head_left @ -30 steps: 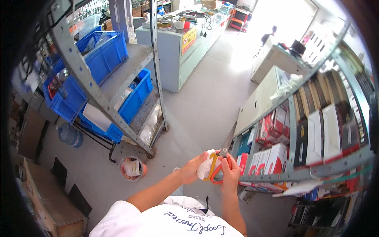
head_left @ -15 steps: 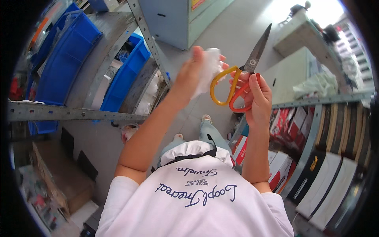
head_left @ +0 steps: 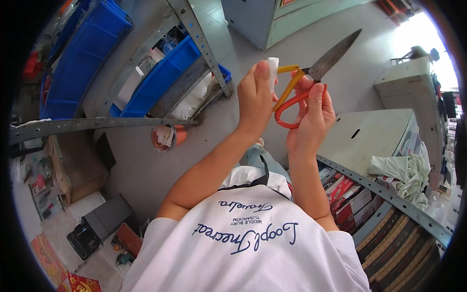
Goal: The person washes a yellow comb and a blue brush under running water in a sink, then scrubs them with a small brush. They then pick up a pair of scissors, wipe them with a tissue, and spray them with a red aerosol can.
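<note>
With metal scissors (head_left: 318, 71), yellow- and red-looped, held ahead of the white shirt (head_left: 253, 243), steadiness seemed best served by the right hand (head_left: 311, 119) grasping the red handle (head_left: 287, 124) behind the blades (head_left: 335, 54), while the left hand (head_left: 255, 95), raised thumb-up, pinched crumpled white tissue (head_left: 273, 70) at the yellow loop (head_left: 288, 90).

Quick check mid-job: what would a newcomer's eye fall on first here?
The scissors, with one yellow and one red handle, stand out right of centre near the top, gripped in the right hand, blades toward the upper right. Just left of them, the left hand holds a white wad. Then come the blue bins at the upper left.
</note>
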### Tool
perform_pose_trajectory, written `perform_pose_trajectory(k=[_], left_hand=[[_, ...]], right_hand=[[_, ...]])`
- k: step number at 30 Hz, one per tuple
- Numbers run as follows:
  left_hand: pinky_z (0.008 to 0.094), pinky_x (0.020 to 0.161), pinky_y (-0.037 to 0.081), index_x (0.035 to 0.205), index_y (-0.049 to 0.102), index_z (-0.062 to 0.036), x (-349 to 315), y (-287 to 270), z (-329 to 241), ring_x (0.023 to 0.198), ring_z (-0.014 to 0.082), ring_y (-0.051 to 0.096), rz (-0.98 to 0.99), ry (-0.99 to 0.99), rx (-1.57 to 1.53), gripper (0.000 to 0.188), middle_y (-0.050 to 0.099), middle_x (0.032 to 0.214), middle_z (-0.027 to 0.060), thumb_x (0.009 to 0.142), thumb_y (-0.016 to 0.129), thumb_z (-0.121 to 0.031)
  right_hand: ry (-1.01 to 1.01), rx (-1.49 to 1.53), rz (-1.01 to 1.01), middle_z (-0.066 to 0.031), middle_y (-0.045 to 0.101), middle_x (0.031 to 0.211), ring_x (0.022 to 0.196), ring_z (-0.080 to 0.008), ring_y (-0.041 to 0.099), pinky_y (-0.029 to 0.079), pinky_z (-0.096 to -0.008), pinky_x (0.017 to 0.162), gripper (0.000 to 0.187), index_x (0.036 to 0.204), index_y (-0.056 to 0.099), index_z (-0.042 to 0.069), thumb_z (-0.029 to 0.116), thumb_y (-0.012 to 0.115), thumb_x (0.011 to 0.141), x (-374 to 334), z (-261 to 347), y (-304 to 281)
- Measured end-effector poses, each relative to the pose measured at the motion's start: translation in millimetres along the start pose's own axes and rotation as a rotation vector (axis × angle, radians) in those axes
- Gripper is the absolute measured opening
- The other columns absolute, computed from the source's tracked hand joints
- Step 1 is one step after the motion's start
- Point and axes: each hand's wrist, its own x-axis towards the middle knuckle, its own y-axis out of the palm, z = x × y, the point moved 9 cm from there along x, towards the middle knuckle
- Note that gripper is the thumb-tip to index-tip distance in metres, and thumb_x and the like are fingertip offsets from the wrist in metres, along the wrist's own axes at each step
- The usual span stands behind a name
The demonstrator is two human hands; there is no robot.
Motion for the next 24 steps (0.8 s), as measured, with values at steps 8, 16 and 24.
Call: perform_pose_trajectory(k=[8,16,24], left_hand=[[0.0225,0.046,0.035,0.072,0.043,-0.004,8,-5,26,0.051,0.0095,0.043,-0.123,-0.121,-0.307,0.049,0.043,0.063,0.0021,0.09,0.028,-0.047],[0.0305,0.054,0.041,0.083,0.045,-0.0077,-35,14,96,0.059,0.0137,0.047,-0.186,-0.637,-0.925,0.038,0.044,0.068,0.0023,0.09,0.032,-0.043],[0.0233,0.068,0.042,0.109,0.049,-0.0018,37,-88,10,0.074,0.0121,0.051,-0.061,-0.168,-0.37,0.049,0.052,0.099,0.0063,0.088,0.038,-0.045]], right_hand=[[-0.011,0.061,-0.04,-0.0108,0.06,0.09,0.093,-0.0205,0.056,0.041,-0.0336,0.086,0.024,0.087,0.057,0.001,0.024,0.049,0.087,22,-11,9],[-0.032,0.232,0.043,-0.0159,0.057,0.103,0.099,-0.022,0.053,0.04,-0.0339,0.085,0.028,0.09,0.054,0.002,0.027,0.043,0.09,44,5,42],[0.206,0.102,0.229,-0.0148,0.062,0.093,0.092,-0.0204,0.056,0.037,-0.0323,0.085,0.025,0.083,0.057,0.002,0.024,0.047,0.087,38,-11,45]])
